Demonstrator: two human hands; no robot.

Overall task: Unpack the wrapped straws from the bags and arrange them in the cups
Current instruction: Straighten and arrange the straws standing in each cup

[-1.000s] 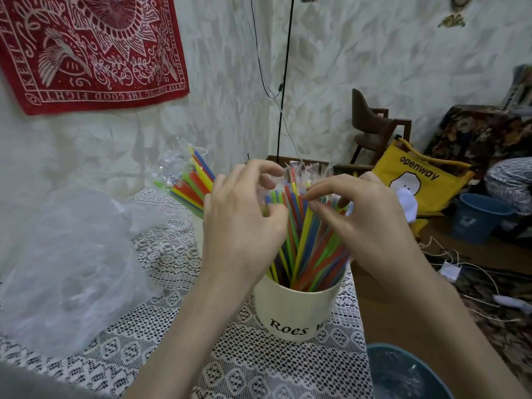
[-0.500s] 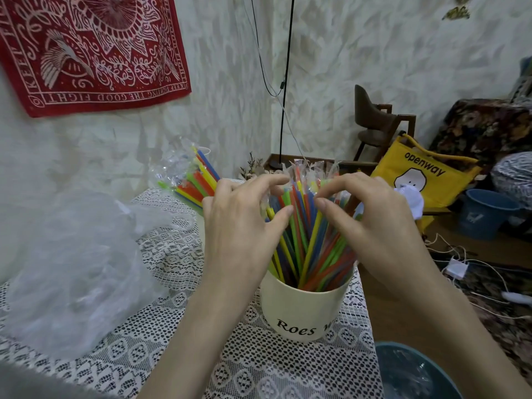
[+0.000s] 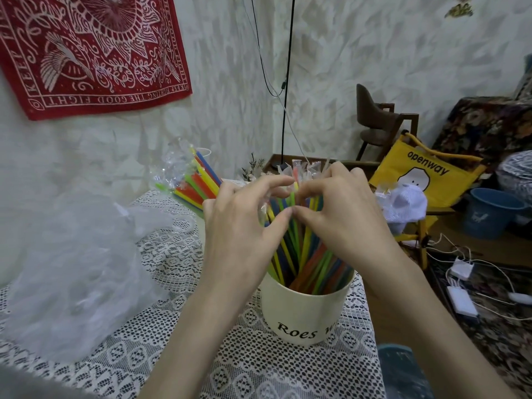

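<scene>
Crowding cup [image 3: 305, 309], left hand [image 3: 241, 234], right hand [image 3: 342, 217] seemingly pinching straws [image 3: 290, 243]; bag [image 3: 72, 269] beside.

Landmark: the cup [image 3: 305, 309]. Both hands [image 3: 241, 226] [image 3: 342, 217] crowd its straws [image 3: 302, 251] from above. Left of the cup lies open lace cloth [image 3: 172, 249], then a crumpled bag [image 3: 72, 269]. Behind-left, a second straw bundle [image 3: 195, 182] blocks the wall side. Right of the cup, the table edge drops off.
</scene>
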